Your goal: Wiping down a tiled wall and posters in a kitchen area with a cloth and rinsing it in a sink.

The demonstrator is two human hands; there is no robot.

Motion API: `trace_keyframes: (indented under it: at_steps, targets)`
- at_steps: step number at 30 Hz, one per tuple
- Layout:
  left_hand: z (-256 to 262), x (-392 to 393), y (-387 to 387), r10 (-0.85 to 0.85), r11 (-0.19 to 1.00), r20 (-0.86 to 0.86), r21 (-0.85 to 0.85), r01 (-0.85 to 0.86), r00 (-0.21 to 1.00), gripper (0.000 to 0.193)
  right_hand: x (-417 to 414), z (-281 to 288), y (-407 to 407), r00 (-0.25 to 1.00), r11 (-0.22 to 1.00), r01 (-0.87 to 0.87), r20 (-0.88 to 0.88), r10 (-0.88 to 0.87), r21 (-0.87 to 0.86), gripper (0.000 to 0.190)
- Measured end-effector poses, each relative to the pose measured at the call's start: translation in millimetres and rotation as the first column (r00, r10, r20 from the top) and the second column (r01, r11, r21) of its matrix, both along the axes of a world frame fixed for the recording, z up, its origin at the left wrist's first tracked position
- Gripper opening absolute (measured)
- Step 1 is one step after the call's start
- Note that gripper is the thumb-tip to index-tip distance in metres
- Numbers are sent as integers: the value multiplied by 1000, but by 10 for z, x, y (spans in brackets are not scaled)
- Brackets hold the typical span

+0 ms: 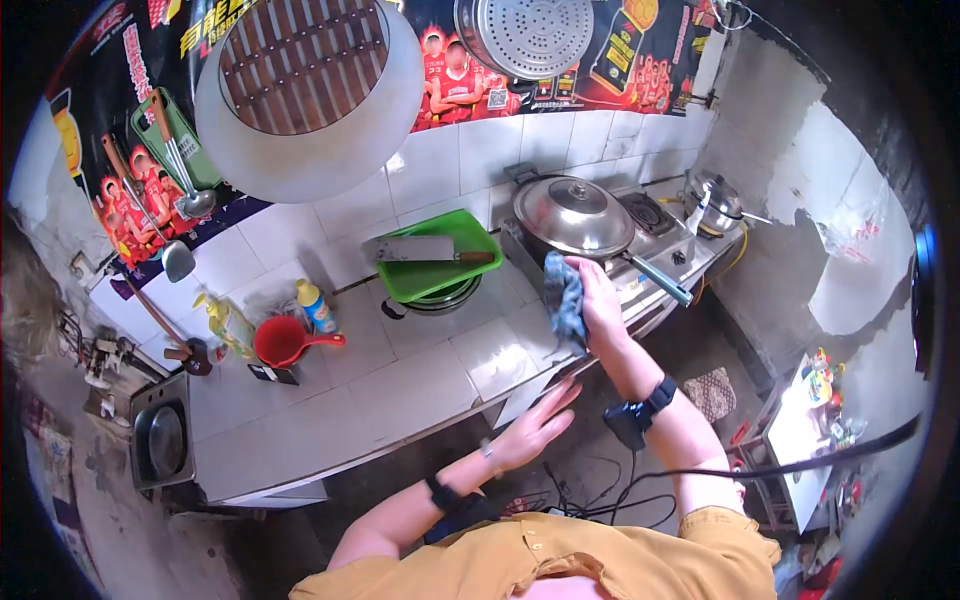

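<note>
A crumpled blue-grey cloth (pixel 564 300) is in my right hand (pixel 602 306), against the palm side. It is at the right end of the white-tiled counter (pixel 420 397), beside the gas stove (pixel 664 244); whether it touches the surface is hard to tell. Just beyond that hand sits a wok with a domed steel lid (pixel 577 214), its long handle (pixel 660 279) pointing toward my forearm. My left hand (pixel 534 433) hangs in front of the counter's front edge, fingers apart, holding nothing.
A cleaver (pixel 416 249) lies across a green plastic basin (pixel 480 240) at the counter's back. Leftward stand a red ladle (pixel 281 341), a blue-yellow bottle (pixel 316 306), a pump bottle (pixel 225 322) and a sink (pixel 161 442). A lidded pot (pixel 714 201) sits far right. Cables (pixel 600 502) trail below.
</note>
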State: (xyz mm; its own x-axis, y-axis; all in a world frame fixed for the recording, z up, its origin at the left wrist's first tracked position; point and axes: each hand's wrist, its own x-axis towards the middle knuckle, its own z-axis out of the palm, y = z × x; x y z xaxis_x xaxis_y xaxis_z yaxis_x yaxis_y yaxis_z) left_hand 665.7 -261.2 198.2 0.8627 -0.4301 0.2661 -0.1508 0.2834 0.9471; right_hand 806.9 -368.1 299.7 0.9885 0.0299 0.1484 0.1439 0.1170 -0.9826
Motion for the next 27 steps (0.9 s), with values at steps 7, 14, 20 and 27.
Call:
trace_keyframes:
  at_steps: [7, 14, 20, 27]
  targets:
    - [-432, -602, 1522, 473, 822, -619, 53, -568, 627, 45, 895, 140, 215, 956, 715, -32, 187, 225, -698, 31]
    - [-1794, -1704, 2262, 533, 303, -846, 203, -931, -11, 56, 1868, 441, 583, 963, 975, -221, -163, 217, -10, 28]
    - [-2456, -2256, 2039, 286, 141, -922, 309, -940, -260, 47, 2931, 370, 642, 945, 905, -180, -187, 267, 385, 20]
    - [-3178, -3384, 1435, 16, -156, -981, 189, -969, -194, 34, 3492, 663, 1032, 982, 847, -179, 42, 182, 500, 42]
